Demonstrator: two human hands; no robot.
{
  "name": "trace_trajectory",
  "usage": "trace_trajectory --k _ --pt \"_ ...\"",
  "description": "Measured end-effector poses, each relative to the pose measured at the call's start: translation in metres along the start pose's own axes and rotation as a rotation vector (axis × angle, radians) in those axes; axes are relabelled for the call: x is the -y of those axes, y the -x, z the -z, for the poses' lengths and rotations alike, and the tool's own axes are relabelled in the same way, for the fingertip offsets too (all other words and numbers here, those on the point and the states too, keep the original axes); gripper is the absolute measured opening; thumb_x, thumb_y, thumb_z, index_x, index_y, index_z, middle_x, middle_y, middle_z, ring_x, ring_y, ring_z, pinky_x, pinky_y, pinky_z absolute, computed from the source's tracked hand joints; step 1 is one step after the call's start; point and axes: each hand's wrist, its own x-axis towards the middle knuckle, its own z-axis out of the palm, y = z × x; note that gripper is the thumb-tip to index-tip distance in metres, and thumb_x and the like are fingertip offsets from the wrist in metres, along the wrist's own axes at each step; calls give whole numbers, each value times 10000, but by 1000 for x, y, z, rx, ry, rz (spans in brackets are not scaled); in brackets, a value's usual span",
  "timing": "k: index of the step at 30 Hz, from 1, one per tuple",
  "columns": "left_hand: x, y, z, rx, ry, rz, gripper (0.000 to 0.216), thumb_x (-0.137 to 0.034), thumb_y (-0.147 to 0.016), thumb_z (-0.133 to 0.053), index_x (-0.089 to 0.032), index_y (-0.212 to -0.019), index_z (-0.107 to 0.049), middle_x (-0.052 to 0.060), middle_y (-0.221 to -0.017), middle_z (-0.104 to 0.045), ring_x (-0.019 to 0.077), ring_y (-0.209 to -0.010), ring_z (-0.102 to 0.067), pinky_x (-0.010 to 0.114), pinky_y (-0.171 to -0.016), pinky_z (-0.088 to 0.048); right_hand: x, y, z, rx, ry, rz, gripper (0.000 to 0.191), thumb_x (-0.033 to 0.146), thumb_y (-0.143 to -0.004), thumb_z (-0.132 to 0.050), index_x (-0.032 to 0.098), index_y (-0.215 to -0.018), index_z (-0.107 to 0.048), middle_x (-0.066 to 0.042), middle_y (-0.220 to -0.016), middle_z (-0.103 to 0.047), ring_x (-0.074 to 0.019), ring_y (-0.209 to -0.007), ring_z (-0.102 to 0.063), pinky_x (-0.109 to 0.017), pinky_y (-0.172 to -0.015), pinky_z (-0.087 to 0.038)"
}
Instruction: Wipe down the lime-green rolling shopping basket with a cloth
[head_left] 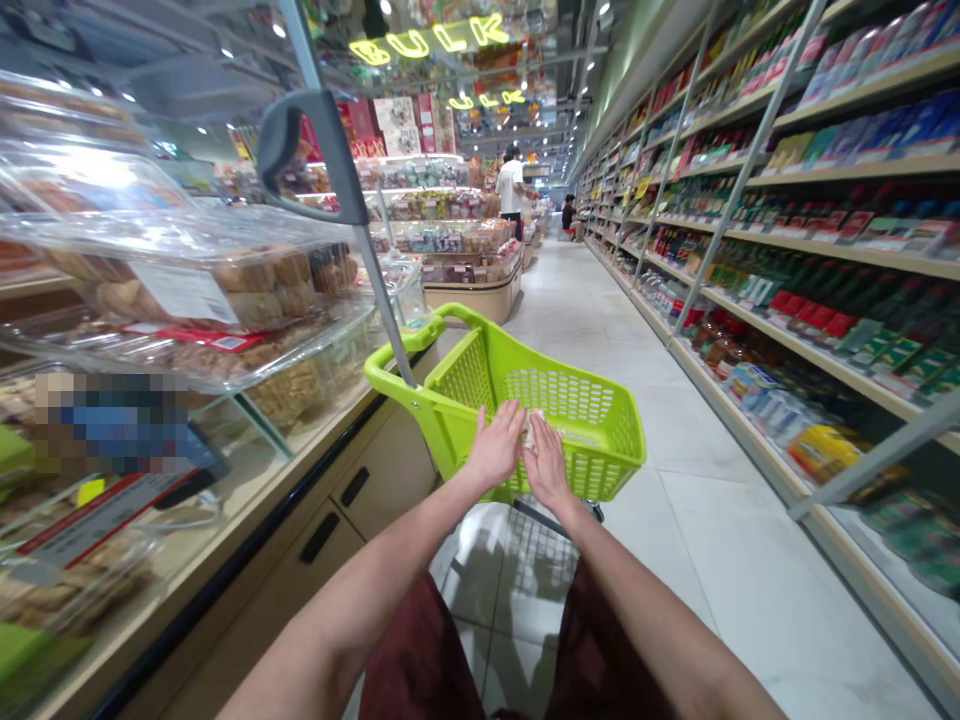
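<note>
Both my hands are over the near side of a bright green shopping cart basket (pixel 619 390), which has perforated walls and stands on wheels. My left hand (pixel 498 444) has its fingers stretched out and close together, above the near rim. Beside it, my right hand (pixel 546 462) also has straight fingers, pointing into the basket. Between the fingertips shows a small pale thing (pixel 532 426); its kind is too unclear to tell, and I cannot tell whether a hand touches it. A grey pole with a hook-shaped handle (pixel 349 160) rises from the cart's left end.
On the left, a counter (pixel 360 510) with drawers bears clear plastic boxes (pixel 262 265) of baked-looking food. Tall stocked shelves (pixel 832 240) line the right. A tiled aisle (pixel 577 275) runs ahead, with a standing person (pixel 511 182) and a low-seated person (pixel 569 218) farther off.
</note>
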Motion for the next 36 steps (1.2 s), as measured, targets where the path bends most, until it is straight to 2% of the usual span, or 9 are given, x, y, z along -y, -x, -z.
trace_trajectory --k 5,8,10,15,20,22,25,31,36 --pt "-33 -14 -10 -19 94 -50 446 -373 -862 -365 -181 -1264 -376 91 -1272 -462 233 -1185 -372 533 -1044 -113 -15 10 17 -152 -107 -75 534 258 -864 -286 165 -1373 -152 -124 -1367 -338 -206 -1208 -387 -396 -963 -359" --pt "-43 -22 -19 -29 57 -19 335 -374 -849 -420 -177 -1106 -504 76 -1046 -572 227 -1037 -475 533 -1048 -83 -30 19 25 -213 130 -106 488 271 -875 -279 172 -1349 -224 -131 -1359 -346 -238 -1249 -315 -483 -994 -270" --pt "-42 -23 -22 -21 27 -58 252 -320 -857 -421 -193 -1044 -532 58 -981 -582 214 -1005 -488 525 -1054 -58 -40 26 29 -164 293 -75 455 271 -874 -306 178 -1319 -292 -128 -1326 -398 -249 -1247 -313 -514 -1003 -211" --pt "0 -11 -13 -21 -21 -138 313 -228 -892 -339 -226 -1183 -452 49 -1148 -538 189 -1125 -424 493 -1072 -11 -60 34 34 -33 435 66 433 241 -841 -391 197 -1271 -382 -104 -1268 -475 -231 -1173 -399 -464 -1005 -191" --pt "77 7 18 -26 -127 68 377 -198 -899 -290 -246 -1261 -386 37 -1297 -448 177 -1243 -306 451 -1078 4 -66 31 35 -24 440 100 415 232 -832 -393 210 -1246 -424 -85 -1220 -519 -218 -1117 -445 -427 -982 -217" --pt "96 13 27 -59 -153 134 402 -184 -899 -270 -257 -1284 -354 33 -1330 -417 173 -1268 -268 464 -1069 20 -67 30 33 -25 436 110 408 237 -830 -396 210 -1235 -436 -82 -1208 -529 -214 -1105 -452 -416 -973 -223" --pt "97 13 26 -97 -157 152 422 -163 -893 -248 -253 -1292 -354 42 -1335 -411 188 -1276 -265 500 -1057 14 -64 28 30 -40 433 95 392 244 -829 -396 212 -1215 -454 -76 -1182 -548 -213 -1084 -463 -412 -961 -221" --pt "59 -2 6 -19 -104 15 422 -136 -875 -270 -224 -1268 -395 43 -1308 -446 188 -1256 -310 477 -1075 -22 -63 26 31 -44 430 96 362 236 -833 -390 202 -1185 -473 -71 -1149 -574 -207 -1070 -474 -402 -945 -230" --pt "94 3 18 -108 -125 86 419 -141 -888 -240 -237 -1273 -374 34 -1311 -443 176 -1253 -302 488 -1064 43 -70 27 39 -26 397 139 359 222 -826 -391 196 -1175 -476 -66 -1149 -575 -193 -1082 -473 -374 -946 -248"
